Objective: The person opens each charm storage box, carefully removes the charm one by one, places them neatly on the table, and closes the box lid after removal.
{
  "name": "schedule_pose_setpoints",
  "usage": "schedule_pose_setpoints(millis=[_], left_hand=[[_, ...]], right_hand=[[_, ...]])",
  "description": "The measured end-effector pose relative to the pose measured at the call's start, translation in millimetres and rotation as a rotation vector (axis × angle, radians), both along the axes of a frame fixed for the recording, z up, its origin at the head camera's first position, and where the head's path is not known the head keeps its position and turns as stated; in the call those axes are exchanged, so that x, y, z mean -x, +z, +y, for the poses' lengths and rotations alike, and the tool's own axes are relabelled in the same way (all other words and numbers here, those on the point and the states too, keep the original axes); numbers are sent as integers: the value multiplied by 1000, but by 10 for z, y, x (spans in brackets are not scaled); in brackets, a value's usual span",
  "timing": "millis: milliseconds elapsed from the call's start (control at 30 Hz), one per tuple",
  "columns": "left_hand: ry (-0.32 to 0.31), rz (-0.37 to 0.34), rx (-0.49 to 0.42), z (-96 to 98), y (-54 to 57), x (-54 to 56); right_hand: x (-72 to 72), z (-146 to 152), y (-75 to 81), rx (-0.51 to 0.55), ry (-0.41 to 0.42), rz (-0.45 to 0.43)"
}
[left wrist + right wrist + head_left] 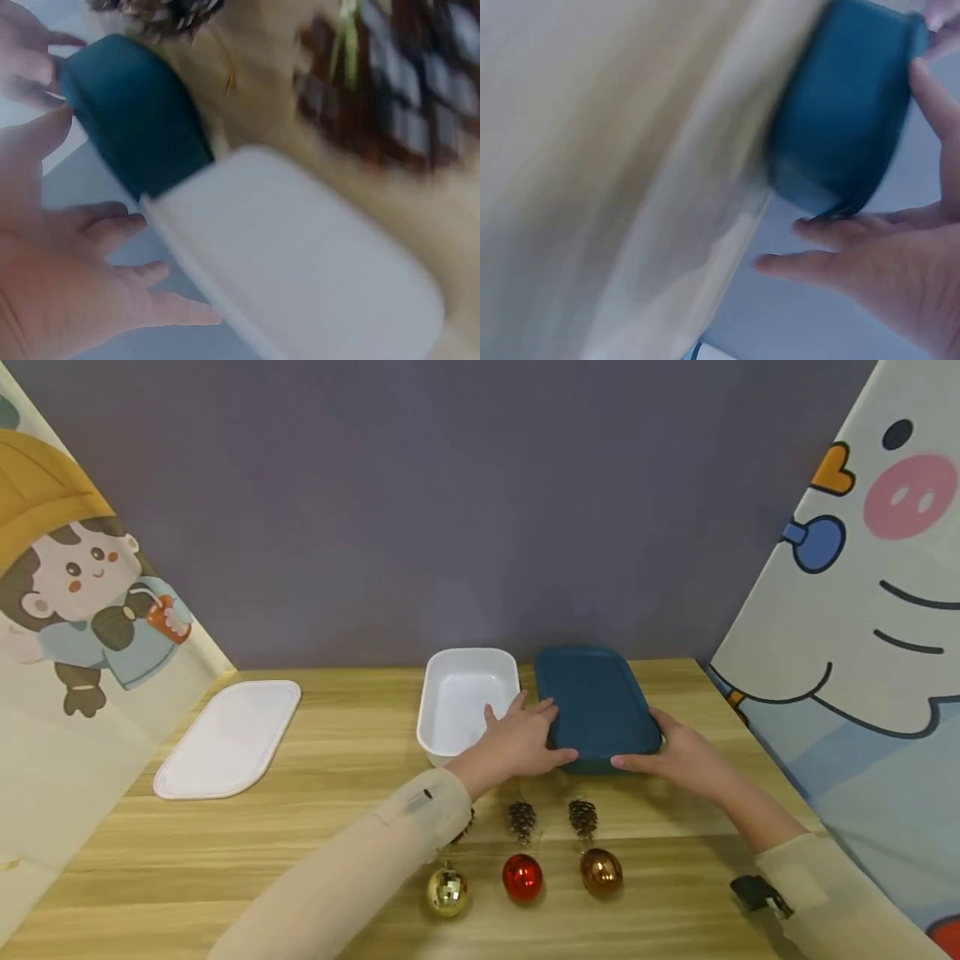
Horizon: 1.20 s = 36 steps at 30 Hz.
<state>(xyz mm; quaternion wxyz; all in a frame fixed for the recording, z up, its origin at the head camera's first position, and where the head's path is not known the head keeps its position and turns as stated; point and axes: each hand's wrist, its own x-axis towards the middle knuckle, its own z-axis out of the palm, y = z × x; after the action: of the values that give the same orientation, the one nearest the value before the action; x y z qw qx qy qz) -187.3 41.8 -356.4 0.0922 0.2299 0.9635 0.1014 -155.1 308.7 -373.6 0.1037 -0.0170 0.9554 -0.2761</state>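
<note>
A dark blue box with a flat lid on top [596, 697] stands at the back of the table, right of an open white box [461, 706]. My left hand [517, 739] is at the blue box's left side, fingers spread over the gap between the boxes and thumb by its near edge. At its near right corner my right hand [678, 756] holds the blue box, thumb along the front rim and fingers on the side. In the right wrist view, the fingers [832, 232] touch the blue box's wall [840, 112].
A white lid [228, 739] lies flat at the left. Nearer me are a gold ball [447, 892], a red ball [522, 877] and a brown ball [602, 872]. Behind them lie pine cones [522, 821], one partly hidden by my left sleeve. A grey wall [465, 510] rises behind.
</note>
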Motion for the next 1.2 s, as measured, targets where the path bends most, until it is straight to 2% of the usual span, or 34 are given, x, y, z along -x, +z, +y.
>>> schedule_pose_setpoints(millis=[133,267,400,567,733,867,1067,1200], left_hand=[[27,34,-36,-163,173,86],[69,57,-59,-461,354,191],[93,72,-81,-818,432,266],[110,89,-143,-1212,483,309],[187,89,-160,-1562,595,294],[199,86,-174,-1929,652,287],[206,79,-161,-2518,664,190],[249,87,-116,-2954,609,97]], right_hand=[[73,-43,118,34,-4,37],[187,-186,330,8,27,110],[283,-450,502,-2,92,136],[357,-814,632,3,155,135],[438,-1148,725,22,202,126],[497,-1421,790,26,241,129],[540,-1860,821,12,314,145],[552,-2153,803,4,384,140]])
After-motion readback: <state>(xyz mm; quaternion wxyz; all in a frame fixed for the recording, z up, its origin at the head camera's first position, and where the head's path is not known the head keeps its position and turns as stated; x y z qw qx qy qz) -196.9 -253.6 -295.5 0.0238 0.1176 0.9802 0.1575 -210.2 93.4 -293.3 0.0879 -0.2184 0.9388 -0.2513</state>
